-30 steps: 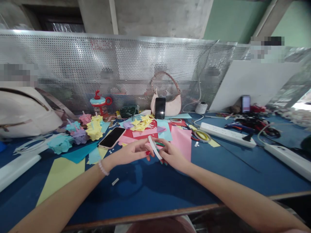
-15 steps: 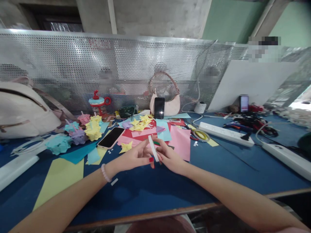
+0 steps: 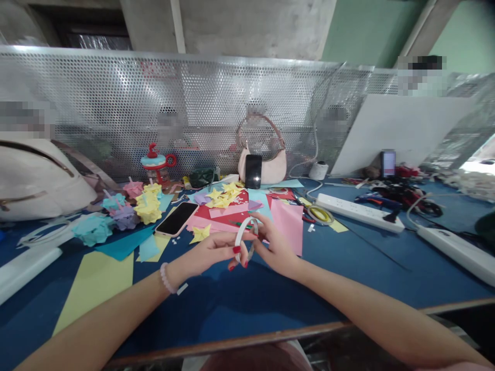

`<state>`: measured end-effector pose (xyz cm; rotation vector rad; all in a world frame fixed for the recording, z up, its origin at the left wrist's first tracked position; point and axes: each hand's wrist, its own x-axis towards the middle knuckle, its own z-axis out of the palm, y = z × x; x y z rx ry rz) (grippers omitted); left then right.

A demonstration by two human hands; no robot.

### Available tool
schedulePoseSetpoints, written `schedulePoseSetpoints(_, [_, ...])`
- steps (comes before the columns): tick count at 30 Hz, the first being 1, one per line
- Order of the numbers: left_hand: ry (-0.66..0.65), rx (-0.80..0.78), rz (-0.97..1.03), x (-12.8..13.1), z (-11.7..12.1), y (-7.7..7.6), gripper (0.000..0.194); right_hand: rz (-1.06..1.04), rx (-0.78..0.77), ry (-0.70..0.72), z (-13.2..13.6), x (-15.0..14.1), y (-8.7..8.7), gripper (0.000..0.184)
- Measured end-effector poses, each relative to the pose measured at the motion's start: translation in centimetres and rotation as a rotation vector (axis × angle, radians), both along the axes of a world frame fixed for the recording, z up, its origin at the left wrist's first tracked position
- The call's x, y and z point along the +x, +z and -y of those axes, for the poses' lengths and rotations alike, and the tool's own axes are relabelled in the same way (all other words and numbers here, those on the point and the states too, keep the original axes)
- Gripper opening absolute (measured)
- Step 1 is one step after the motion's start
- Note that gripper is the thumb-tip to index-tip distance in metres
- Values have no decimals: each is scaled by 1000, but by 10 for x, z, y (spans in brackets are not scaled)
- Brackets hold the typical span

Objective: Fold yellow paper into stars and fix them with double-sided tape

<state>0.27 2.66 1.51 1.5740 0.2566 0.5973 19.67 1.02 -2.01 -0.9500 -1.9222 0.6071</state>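
Grip (image 3: 216, 250) on ring (image 3: 238, 236) (lidded mug (image 3: 154, 167) beyond)

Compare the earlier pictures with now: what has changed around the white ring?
The white ring has turned between the hands: it showed nearly edge-on before, and now its round opening shows. The fingers of the left hand and right hand have shifted around it; neither hand has let go. The flat phone, pale handbag and red-handled cup stayed put.
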Motion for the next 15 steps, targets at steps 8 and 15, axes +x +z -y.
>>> schedulePoseSetpoints(8, [36, 32, -93, -5, 0, 5, 35, 56, 351, -69, 0, 6, 0, 43])
schedulePoseSetpoints(15, [46, 76, -103, -4, 0, 6, 31, 137, 496, -40, 4, 6, 10, 40])
